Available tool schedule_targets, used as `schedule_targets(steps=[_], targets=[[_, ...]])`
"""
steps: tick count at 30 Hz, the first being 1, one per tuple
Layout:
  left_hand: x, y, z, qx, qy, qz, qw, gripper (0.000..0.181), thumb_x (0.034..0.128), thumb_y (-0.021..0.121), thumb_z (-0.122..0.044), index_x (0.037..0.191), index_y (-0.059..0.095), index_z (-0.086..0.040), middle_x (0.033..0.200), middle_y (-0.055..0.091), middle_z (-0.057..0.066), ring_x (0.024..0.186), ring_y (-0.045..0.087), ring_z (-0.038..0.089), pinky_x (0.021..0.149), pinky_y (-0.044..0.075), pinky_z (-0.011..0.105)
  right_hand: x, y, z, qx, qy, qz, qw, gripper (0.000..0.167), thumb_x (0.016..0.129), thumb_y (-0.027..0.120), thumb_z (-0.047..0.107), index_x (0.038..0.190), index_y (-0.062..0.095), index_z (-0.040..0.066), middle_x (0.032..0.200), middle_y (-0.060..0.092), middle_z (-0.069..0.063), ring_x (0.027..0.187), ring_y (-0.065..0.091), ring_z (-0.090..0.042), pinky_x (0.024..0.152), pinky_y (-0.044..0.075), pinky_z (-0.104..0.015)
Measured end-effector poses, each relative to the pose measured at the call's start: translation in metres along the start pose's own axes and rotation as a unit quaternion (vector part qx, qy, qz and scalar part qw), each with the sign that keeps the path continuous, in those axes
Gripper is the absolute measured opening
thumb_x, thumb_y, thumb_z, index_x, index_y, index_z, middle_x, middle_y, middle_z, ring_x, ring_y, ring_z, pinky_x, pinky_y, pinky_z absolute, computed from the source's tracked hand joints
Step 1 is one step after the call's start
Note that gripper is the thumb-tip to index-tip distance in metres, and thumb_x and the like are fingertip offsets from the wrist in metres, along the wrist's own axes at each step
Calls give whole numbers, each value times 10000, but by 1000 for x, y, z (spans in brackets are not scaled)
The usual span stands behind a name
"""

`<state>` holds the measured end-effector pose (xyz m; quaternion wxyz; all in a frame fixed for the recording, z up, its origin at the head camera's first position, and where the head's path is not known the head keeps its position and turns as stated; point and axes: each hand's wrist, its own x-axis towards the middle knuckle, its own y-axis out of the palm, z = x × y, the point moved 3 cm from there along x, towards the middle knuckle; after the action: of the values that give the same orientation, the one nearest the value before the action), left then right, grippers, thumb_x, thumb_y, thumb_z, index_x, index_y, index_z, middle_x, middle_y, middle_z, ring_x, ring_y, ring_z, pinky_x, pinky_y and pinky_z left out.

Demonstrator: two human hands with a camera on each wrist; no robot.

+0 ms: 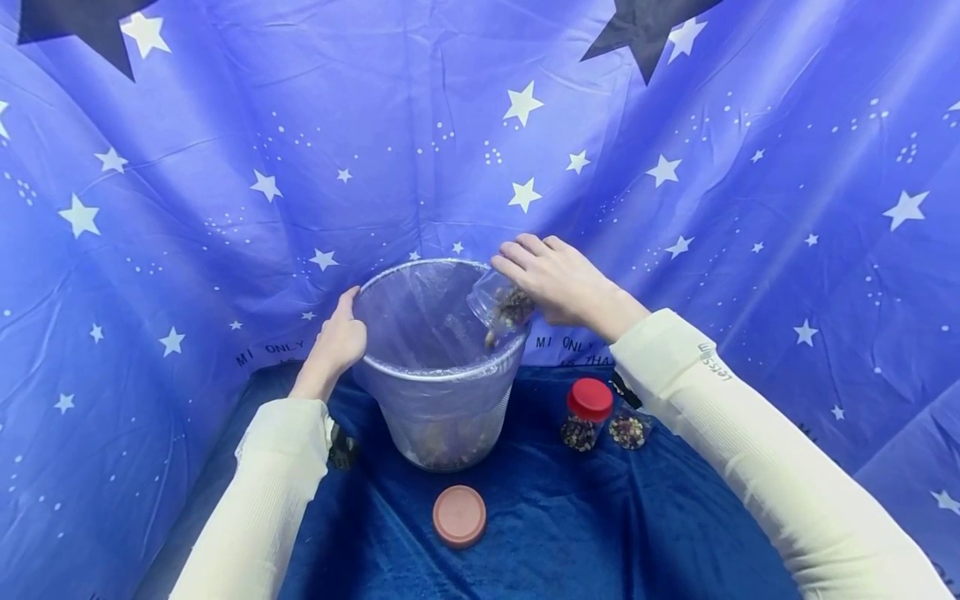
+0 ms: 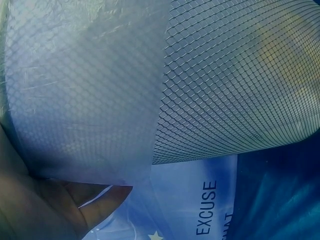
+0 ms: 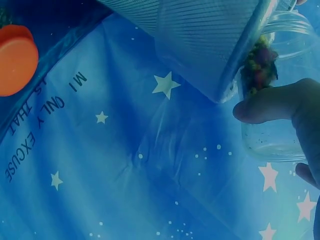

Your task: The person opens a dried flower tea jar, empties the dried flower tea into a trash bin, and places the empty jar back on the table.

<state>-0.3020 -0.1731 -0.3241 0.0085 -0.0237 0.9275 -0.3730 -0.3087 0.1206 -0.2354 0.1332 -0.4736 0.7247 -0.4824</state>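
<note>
While the left hand (image 1: pixel 337 339) gripped the bin (image 1: pixel 438 408) at the rim's 9 o'clock, the right hand (image 1: pixel 561 283) held a clear jar (image 1: pixel 497 302) at about 3 o'clock (dial centred on the bin, 6 o'clock toward the person). I saw the right fingers wrapped about the jar, which was tilted with its mouth over the bin's interior, directed toward roughly 9 o'clock. Mixed dried bits (image 1: pixel 514 307), brown and green with some red, lay inside the jar; a pale piece (image 1: pixel 491 339) showed just below it, within the rim. Whether the jar touched the rim I could not tell.

Mesh formed the bin's wall, and a translucent liner (image 2: pixel 90 90) was folded outward over its top; the left fingers lay narrowly against this fold. Through the wall, near the base, blurred yellowish and brown contents could be made out.

Near the bin, at 6 o'clock, a round pinkish-orange lid (image 1: pixel 460 517) rested on the dark blue cloth (image 1: pixel 555 525). At 4 o'clock stood a red-capped jar (image 1: pixel 587 415) of dark bits, and just beside it lay a clear container (image 1: pixel 628 430) of lighter ones, its shape unclear. A dark object (image 1: pixel 342 450), partly hidden by the left sleeve (image 1: pixel 281 458), occupied 8 o'clock. Beyond, at 12 o'clock, hung a starred backdrop (image 1: pixel 420 200).
</note>
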Motion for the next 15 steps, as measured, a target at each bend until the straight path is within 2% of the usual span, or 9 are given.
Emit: schedule_targets(steps=[8, 15], targets=[[0, 1, -1, 30, 9, 2, 10000, 677, 931, 149, -112, 1599, 60, -177, 1641, 189, 170, 1489, 171, 467, 1202, 160, 604, -2, 3, 0, 82, 122, -39, 9999, 777, 644, 740, 17, 1376, 484, 56, 1360, 541, -161, 1237, 514, -368, 902, 512, -500], [0, 0, 0, -31, -23, -14, 10000, 682, 930, 159, -104, 1600, 58, -184, 1640, 190, 170, 1491, 170, 462, 1203, 156, 604, -4, 3, -2, 373, 325, 15, 9988, 805, 636, 748, 27, 1391, 469, 47, 1364, 534, -160, 1241, 503, -372, 923, 514, -495]])
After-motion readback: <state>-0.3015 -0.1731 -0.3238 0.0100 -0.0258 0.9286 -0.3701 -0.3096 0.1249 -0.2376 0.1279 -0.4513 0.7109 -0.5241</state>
